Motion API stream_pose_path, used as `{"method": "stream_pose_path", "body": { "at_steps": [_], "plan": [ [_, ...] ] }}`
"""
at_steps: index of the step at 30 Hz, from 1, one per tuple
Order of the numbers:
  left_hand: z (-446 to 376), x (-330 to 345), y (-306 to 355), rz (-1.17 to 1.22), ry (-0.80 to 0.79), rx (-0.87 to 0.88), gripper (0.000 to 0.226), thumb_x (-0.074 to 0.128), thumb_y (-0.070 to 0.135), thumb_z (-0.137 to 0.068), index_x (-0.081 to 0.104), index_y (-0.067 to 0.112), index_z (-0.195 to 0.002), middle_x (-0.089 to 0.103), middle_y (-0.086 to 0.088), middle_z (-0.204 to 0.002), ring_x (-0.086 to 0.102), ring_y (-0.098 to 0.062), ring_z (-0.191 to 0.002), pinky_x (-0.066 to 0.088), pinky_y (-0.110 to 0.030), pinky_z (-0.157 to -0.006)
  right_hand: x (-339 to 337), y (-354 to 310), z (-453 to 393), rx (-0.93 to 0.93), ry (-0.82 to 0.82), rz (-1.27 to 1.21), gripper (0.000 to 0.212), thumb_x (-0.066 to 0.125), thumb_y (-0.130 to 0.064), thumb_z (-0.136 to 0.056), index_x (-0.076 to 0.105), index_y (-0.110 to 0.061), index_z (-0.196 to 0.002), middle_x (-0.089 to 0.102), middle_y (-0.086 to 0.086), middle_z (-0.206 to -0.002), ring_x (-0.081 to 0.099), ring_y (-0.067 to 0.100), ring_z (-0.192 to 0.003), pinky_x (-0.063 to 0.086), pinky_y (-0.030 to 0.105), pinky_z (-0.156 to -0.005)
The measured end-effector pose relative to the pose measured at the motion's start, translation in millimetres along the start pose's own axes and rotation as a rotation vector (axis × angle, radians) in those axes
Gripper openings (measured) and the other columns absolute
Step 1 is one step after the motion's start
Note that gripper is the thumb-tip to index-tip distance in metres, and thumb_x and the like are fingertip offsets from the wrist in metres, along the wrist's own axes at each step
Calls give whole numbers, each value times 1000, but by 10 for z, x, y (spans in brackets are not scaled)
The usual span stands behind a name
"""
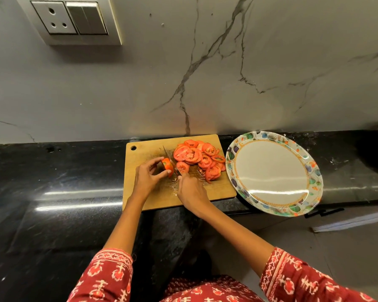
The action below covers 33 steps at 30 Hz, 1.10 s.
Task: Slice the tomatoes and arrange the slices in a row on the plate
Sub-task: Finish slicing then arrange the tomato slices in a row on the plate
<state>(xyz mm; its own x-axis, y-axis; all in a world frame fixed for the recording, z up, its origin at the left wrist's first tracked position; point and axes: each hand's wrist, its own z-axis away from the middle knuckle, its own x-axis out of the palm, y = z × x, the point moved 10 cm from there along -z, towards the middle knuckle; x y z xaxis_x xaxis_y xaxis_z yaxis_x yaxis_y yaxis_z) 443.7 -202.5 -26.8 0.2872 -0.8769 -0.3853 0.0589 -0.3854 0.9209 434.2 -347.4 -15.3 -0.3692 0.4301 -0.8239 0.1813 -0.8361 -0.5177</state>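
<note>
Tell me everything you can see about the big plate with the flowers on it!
The plate is large and looks oval from this angle, with a shiny white middle ringed by a thin orange line. Its wide rim shows leaves and flowers in green, blue, purple and orange. It sits on the black counter, just right of the wooden cutting board, with its near edge jutting past the counter's front. No tomato slices are on it yet, and no hand touches it.

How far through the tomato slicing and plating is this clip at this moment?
Slicing is nearly done: a pile of tomato slices lies on the cutting board. In hand: the left hand steadies the last tomato piece while the right hand works the knife against it. Left: the plate holds no slices, so the whole row has yet to be arranged.
</note>
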Motion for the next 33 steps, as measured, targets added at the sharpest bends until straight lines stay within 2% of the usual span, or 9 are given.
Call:
{"method": "stream_pose_path", "body": {
  "at_steps": [3,6,8,14,21,24,27,29,33],
  "plan": [
    [-5,16,9,-14,13,14,50,77,4,-70,61,3,-117,60,-14,-118,53,-14,-110,41,-5,-86,-13,37,12,15,0,6,36,25,-25,-103,46,-1,-120,61,22,-110,56,38,-105,43,38,-77],
    [-10,30,-30,16,16,-21,50,78,3,-69,61,4,-116,60,-13,-119,54,-15,-110,44,-20,-93,-7,50,20,14,-7,7,36,25,-24,-103,46,0,-119,61,22,-110,56,37,-105,41,36,-76],
    [-16,29,-69,68,19,-53,50,77,0,-68,61,3,-115,60,-14,-118,55,-18,-110,45,-25,-94,-12,36,8,8,-14,4,36,25,-24,-103,48,0,-118,61,23,-109,56,38,-105,39,35,-74],
    [-18,26,-76,95,32,-52,50,76,-3,-68,61,2,-114,61,-12,-113,58,-19,-107,45,-6,-83,-23,-109,-158,14,-24,-7,37,26,-24,-103,51,0,-117,61,22,-113,58,38,-105,43,38,-77],
    [-25,38,-135,97,14,-52,49,78,-1,-67,62,3,-113,61,-14,-116,57,-20,-109,45,-8,-84,52,-10,-50,-23,-23,50,37,24,-24,-103,46,1,-121,62,23,-108,58,39,-102,35,34,-70],
    [-33,39,-148,86,13,-60,49,77,-1,-68,61,4,-114,61,-16,-117,58,-22,-110,46,-18,-90,59,-33,-97,-3,-34,31,37,24,-24,-104,48,1,-118,61,23,-111,58,38,-103,34,33,-70],
    [-44,60,-130,70,1,-56,49,77,-1,-68,61,3,-114,61,-16,-118,58,-23,-111,45,-24,-94,58,-68,-205,22,-33,20,36,26,-24,-103,50,0,-116,61,22,-112,58,37,-104,40,36,-73],
    [-45,56,-113,61,-1,-50,48,77,0,-68,62,3,-113,61,-16,-117,58,-22,-111,45,-23,-94,65,-57,-218,16,-25,29,35,27,-23,-103,49,0,-118,62,22,-111,59,38,-103,43,38,-76],
    [-33,43,-114,71,7,-33,49,78,0,-67,62,4,-114,62,-14,-116,58,-18,-108,46,-11,-88,151,66,-65,9,-53,44,36,26,-23,-103,48,0,-118,61,22,-111,56,38,-105,41,37,-77]
  ]
}}
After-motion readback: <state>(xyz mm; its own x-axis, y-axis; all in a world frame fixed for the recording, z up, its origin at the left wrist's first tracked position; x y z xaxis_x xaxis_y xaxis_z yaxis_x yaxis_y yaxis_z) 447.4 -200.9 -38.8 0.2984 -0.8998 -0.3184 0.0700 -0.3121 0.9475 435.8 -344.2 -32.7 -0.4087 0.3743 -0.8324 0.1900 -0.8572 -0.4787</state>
